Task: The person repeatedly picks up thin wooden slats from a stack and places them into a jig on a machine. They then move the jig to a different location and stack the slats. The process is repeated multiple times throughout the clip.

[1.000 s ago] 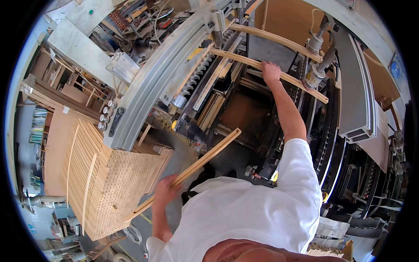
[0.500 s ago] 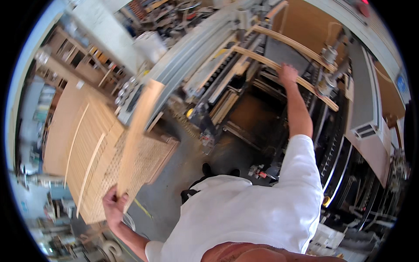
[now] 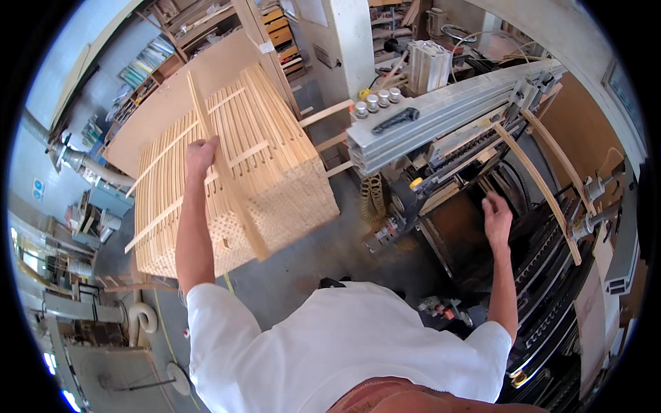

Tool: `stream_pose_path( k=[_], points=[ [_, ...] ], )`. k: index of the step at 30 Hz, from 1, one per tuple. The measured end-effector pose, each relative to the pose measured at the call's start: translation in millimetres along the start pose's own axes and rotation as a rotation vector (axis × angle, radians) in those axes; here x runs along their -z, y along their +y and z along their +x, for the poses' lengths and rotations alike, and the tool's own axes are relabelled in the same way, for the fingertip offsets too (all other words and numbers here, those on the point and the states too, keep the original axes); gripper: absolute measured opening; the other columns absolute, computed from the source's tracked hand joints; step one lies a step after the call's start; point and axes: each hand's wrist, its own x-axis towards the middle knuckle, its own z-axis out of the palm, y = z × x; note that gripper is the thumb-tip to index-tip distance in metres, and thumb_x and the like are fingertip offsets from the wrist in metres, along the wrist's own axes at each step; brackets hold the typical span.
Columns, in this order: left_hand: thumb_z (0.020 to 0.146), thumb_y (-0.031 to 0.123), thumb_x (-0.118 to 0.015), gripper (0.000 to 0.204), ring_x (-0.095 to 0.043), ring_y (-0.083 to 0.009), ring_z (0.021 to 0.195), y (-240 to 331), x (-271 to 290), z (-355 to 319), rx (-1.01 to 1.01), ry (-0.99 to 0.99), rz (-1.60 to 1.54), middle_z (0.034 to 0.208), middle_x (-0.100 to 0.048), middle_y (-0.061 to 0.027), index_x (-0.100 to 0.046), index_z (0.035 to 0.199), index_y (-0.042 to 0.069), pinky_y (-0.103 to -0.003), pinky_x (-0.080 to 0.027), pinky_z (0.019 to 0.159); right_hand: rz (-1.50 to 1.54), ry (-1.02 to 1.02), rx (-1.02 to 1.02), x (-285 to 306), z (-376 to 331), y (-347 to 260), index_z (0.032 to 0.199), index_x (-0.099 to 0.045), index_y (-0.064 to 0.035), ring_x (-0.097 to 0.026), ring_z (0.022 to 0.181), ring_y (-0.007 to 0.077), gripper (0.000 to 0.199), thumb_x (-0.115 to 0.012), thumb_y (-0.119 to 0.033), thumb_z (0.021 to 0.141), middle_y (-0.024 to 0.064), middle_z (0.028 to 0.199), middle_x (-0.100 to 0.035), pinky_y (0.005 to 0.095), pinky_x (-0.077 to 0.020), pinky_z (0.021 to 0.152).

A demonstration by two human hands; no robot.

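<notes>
My left hand point(image 3: 201, 157) is closed around a long pale wooden strip point(image 3: 233, 189), held at a slant above a large stack of wooden strips point(image 3: 282, 199). The strip's near end reaches past the front of the stack. On the right, my right hand point(image 3: 497, 219) hangs beside the machine with nothing visible in it, its fingers loosely bent and apart. Beyond that hand, two wooden strips lie across the machine, the nearer wooden strip point(image 3: 544, 182) and the farther wooden strip point(image 3: 561, 162). Metal cylinders point(image 3: 585, 224) stand at their right-hand ends.
Thin cross strips point(image 3: 162, 219) lie over the stack. A thick grey metal beam point(image 3: 441, 113) runs across the machine, with round metal parts point(image 3: 372, 103) and a black handle-like tool point(image 3: 396, 121) on it. A coiled hose point(image 3: 372, 198) hangs below. Dark rails point(image 3: 544, 296) lie at the right.
The view has turned left. My right hand has let go of the nearer strip on the machine and drawn back. My left hand has brought its strip over the stack.
</notes>
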Motion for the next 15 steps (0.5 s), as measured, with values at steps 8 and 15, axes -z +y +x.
stream_pose_path(
  k=[8,15],
  points=[
    [0.078,0.037,-0.068,0.046,-0.07,-0.0295,0.07,-12,-113,136,-0.019,-0.057,0.232,0.071,-0.069,-0.0201,-0.071,0.08,-0.01,-0.036,-0.056,0.068,-0.114,-0.07,-0.226,-35,-128,-40,0.111,-0.067,0.0027,-0.069,0.086,0.0206,0.027,-0.069,-0.011,0.088,0.0146,0.097,-0.071,0.031,-0.053,0.08],
    [0.081,0.04,-0.066,0.049,-0.072,-0.035,0.084,-13,-137,176,-0.138,-0.175,0.255,0.08,-0.072,-0.0234,-0.07,0.085,-0.009,-0.039,-0.056,0.08,-0.068,-0.045,-0.421,-48,-212,-56,0.11,-0.068,0.0033,-0.07,0.093,0.0234,0.027,-0.068,-0.012,0.088,0.0164,0.1,-0.071,0.0314,-0.0532,0.083]
  ],
)
